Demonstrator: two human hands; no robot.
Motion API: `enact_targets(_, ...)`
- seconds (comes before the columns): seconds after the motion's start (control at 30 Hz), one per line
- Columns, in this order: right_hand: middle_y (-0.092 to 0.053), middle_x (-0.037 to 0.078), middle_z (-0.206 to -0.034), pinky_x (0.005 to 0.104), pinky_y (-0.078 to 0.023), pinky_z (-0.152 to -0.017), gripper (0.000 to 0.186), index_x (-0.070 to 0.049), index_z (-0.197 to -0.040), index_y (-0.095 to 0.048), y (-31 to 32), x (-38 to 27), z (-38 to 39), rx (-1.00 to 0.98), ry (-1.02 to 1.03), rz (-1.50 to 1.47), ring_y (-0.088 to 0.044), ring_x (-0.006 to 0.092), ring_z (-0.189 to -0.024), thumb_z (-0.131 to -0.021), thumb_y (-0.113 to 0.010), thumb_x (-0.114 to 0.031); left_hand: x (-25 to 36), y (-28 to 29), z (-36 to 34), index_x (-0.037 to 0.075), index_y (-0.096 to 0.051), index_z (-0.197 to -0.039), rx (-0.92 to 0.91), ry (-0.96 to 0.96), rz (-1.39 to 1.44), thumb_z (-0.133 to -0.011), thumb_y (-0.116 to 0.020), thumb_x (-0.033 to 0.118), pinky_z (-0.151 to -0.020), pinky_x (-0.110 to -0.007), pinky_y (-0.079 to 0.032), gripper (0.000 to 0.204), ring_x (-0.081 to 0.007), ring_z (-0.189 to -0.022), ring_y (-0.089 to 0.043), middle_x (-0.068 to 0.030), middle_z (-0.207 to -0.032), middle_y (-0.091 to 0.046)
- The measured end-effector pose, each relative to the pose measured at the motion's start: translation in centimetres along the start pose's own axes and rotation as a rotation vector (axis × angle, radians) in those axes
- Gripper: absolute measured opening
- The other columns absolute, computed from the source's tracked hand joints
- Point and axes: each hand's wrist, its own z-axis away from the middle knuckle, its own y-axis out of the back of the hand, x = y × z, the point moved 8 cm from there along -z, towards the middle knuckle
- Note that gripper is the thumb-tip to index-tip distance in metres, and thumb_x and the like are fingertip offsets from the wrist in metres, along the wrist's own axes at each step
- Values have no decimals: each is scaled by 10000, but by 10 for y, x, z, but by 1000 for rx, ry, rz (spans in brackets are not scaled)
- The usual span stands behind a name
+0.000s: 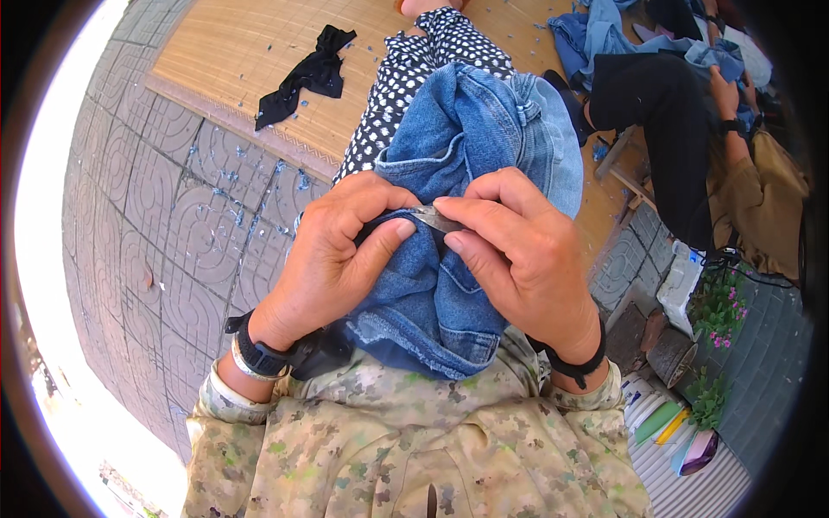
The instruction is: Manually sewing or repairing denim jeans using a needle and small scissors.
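Note:
A blue denim garment (471,138), perhaps a pair of jeans, lies bunched across my lap. My left hand (345,246) is closed, pinching a folded edge of it between thumb and fingers. In a pinch of thumb and forefinger, my right hand (518,242) grips small grey metal thread snips (436,219). Their blades touch the denim right beside my left fingertips. Part of the snips is hidden by my right fingers. A frayed pale edge (406,341) of the cloth hangs toward me.
A straw mat (224,52) with a black cloth strip (311,76) lies ahead. Blue lint is scattered over the paving (199,224). At the right sits another person in black trousers (656,112), handling denim (604,43). Flowers (725,315) and a white block (682,285) are nearer right.

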Motion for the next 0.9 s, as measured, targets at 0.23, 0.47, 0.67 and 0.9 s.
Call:
enact_targets(0.23,-617,109,-927,311,-498,-642,200,-13,-997,-697,-1,2,1,0,15,4,-630,244,-745,-798,-705,-28,0,-1,0,-20,-643,-970,-18,7,4,-885,-629,57,-768,-303,-460,116,-218,-839,-601,-98,-904,-627)
enact_targets(0.47,-626,110,-894,296,-476,-576,179,-4,-990,-695,9,18,3,130,-69,-247,-607,214,-662,-811,-696,-14,1,-1,2,-18,-632,-972,-3,-4,3,-867,-654,69,-794,-299,-455,138,-212,-863,-599,-95,-905,-618)
enact_targets(0.67,-616,111,-897,295,-473,-576,210,-3,-1011,-693,12,13,10,99,-72,-210,-593,217,-649,-802,-705,-23,4,-1,5,-17,-615,-986,12,-5,19,-828,-676,56,-819,-290,-452,185,-185,-885,-593,-84,-939,-615)
enact_targets(0.9,-611,93,-896,336,-493,-591,233,-20,-986,-693,13,-2,14,68,24,-8,-624,259,-695,-758,-726,-53,7,0,5,-9,-635,-948,86,-20,15,-748,-715,9,-760,-316,-474,217,-265,-843,-619,-112,-883,-626)
